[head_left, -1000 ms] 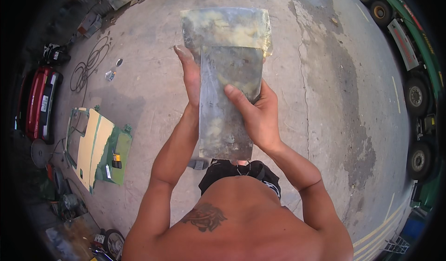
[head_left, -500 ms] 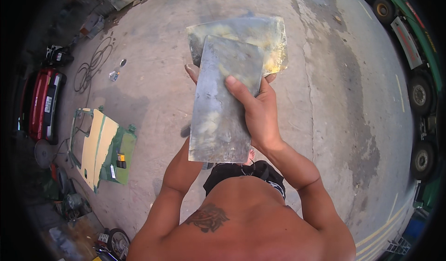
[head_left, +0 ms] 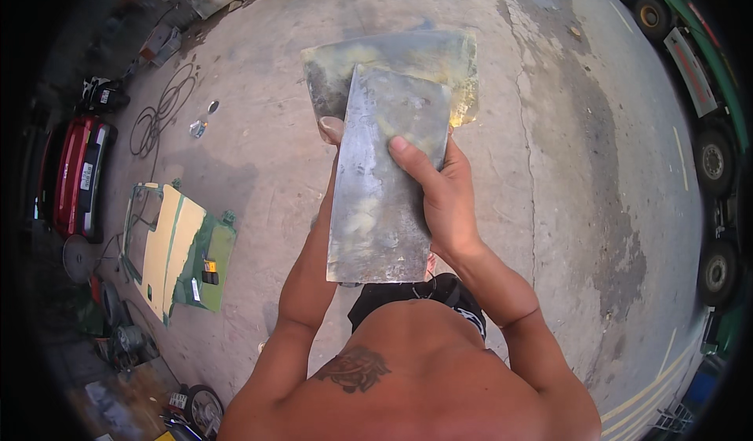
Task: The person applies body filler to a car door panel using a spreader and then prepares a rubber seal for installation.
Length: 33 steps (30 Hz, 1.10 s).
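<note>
Two mottled grey, flat sheets are held up in front of a shirtless person, above a concrete yard [head_left: 259,100]. The near sheet [head_left: 369,213] is the clock's centre; the far sheet [head_left: 392,49], tinged yellow, shows behind it toward twelve. At three o'clock, the right hand [head_left: 445,194] grips the near sheet, thumb across its face, fingers mostly hidden behind. At ten, only part of the left hand [head_left: 331,130] shows, by the far sheet's lower corner; its grip cannot be told. Farther out, a cream-and-green door panel [head_left: 169,245] lies between eight and nine, a red vehicle [head_left: 72,178] at nine, and a green truck [head_left: 712,162] around three.
</note>
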Each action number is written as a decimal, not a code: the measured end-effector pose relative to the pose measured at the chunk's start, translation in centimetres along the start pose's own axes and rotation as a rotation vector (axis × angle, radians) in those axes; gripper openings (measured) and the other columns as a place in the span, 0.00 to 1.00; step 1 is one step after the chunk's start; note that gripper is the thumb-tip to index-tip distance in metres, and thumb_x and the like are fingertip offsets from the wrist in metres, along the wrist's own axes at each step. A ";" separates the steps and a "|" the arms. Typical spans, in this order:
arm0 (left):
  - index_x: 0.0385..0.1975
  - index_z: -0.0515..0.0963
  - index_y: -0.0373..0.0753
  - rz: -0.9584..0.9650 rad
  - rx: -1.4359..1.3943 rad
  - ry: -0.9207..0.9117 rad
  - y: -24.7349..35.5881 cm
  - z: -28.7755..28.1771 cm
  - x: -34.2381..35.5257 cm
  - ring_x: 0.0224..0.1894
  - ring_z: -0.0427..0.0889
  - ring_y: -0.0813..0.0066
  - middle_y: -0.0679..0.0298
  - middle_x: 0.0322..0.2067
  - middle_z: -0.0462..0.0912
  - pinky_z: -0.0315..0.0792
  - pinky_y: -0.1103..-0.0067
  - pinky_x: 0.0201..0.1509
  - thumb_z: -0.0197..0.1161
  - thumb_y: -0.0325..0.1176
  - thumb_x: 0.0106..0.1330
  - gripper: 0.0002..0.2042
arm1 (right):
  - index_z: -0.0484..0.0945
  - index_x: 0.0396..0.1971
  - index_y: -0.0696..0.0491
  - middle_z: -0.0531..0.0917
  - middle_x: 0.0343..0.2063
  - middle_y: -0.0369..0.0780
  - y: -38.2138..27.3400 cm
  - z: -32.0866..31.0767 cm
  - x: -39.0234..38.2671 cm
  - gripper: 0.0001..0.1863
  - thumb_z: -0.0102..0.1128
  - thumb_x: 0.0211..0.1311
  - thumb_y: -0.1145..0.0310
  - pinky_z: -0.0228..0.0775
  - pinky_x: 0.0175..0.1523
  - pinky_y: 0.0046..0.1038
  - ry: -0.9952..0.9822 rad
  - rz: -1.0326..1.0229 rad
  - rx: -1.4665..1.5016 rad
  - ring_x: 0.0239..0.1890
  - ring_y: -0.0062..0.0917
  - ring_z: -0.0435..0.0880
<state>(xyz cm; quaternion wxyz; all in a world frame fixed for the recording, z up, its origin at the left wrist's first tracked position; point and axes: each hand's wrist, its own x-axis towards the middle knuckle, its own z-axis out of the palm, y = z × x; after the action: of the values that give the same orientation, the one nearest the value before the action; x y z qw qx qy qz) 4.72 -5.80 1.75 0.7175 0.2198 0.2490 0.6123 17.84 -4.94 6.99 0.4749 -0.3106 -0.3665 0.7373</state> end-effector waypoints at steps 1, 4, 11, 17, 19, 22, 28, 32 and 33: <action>0.63 0.62 0.32 0.006 0.012 0.011 0.3 0.0 0.0 0.56 0.75 0.64 0.54 0.57 0.72 0.72 0.69 0.58 0.45 0.67 0.65 0.41 | 0.71 0.51 0.63 0.81 0.42 0.43 0.1 0.0 0.0 0.21 0.61 0.65 0.65 0.74 0.47 0.24 -0.004 -0.018 0.010 0.41 0.21 0.81; 0.63 0.63 0.32 0.020 0.053 0.039 1.1 -0.1 0.3 0.56 0.75 0.64 0.53 0.57 0.72 0.72 0.69 0.57 0.46 0.67 0.65 0.41 | 0.71 0.51 0.63 0.81 0.42 0.43 0.2 -0.2 0.0 0.20 0.61 0.64 0.66 0.75 0.46 0.24 -0.009 -0.016 0.016 0.41 0.21 0.81; 0.60 0.66 0.30 0.035 0.342 0.185 2.4 -2.2 0.9 0.53 0.77 0.66 0.54 0.54 0.75 0.75 0.71 0.54 0.51 0.64 0.65 0.39 | 0.71 0.50 0.62 0.81 0.42 0.43 -0.2 0.2 -0.5 0.20 0.61 0.64 0.66 0.75 0.46 0.24 0.001 0.029 0.043 0.41 0.21 0.82; 0.57 0.69 0.29 0.122 0.539 0.146 3.4 -4.9 1.3 0.50 0.79 0.69 0.54 0.51 0.77 0.76 0.73 0.51 0.56 0.54 0.68 0.31 | 0.71 0.50 0.63 0.81 0.41 0.44 -0.1 0.0 -0.4 0.21 0.62 0.63 0.66 0.75 0.46 0.24 -0.005 0.062 0.059 0.41 0.22 0.82; 0.57 0.69 0.29 0.144 0.432 0.090 3.6 -4.8 1.2 0.49 0.79 0.70 0.55 0.51 0.78 0.76 0.73 0.51 0.56 0.51 0.69 0.29 | 0.72 0.49 0.63 0.81 0.41 0.44 0.1 0.0 -0.3 0.21 0.63 0.63 0.64 0.75 0.47 0.24 -0.025 0.063 0.058 0.41 0.22 0.82; 0.57 0.70 0.30 0.190 0.616 0.089 3.5 -4.6 1.1 0.47 0.80 0.70 0.57 0.50 0.78 0.77 0.74 0.50 0.53 0.50 0.71 0.27 | 0.72 0.49 0.63 0.81 0.42 0.44 0.0 0.4 -0.7 0.22 0.63 0.63 0.63 0.74 0.48 0.24 -0.074 0.097 0.041 0.41 0.22 0.81; 0.60 0.64 0.36 0.272 0.287 -0.042 4.3 -2.5 1.1 0.45 0.82 0.64 0.55 0.48 0.79 0.80 0.69 0.36 0.46 0.52 0.73 0.26 | 0.72 0.51 0.61 0.82 0.43 0.43 -2.9 -2.7 0.4 0.21 0.64 0.61 0.67 0.74 0.49 0.26 0.064 -0.178 0.039 0.43 0.22 0.81; 0.61 0.63 0.38 0.197 0.058 -0.038 3.5 -2.5 -0.9 0.52 0.78 0.65 0.59 0.53 0.75 0.78 0.68 0.47 0.49 0.52 0.72 0.26 | 0.71 0.51 0.59 0.81 0.41 0.40 -7.1 -6.9 3.7 0.18 0.61 0.63 0.69 0.77 0.48 0.29 0.192 -0.628 -0.022 0.43 0.23 0.82; 0.61 0.63 0.38 0.189 0.053 -0.046 2.1 -1.4 -1.3 0.52 0.78 0.65 0.59 0.53 0.75 0.78 0.68 0.47 0.49 0.52 0.72 0.26 | 0.72 0.50 0.58 0.81 0.42 0.40 -7.6 -7.3 4.0 0.17 0.60 0.64 0.70 0.77 0.49 0.31 0.198 -0.779 0.022 0.44 0.24 0.82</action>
<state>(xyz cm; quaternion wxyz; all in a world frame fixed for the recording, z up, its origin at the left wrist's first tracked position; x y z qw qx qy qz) 2.09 -6.77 2.08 0.6561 0.2749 0.2269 0.6652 25.86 2.64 8.96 0.7550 -0.2129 -0.4016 0.4727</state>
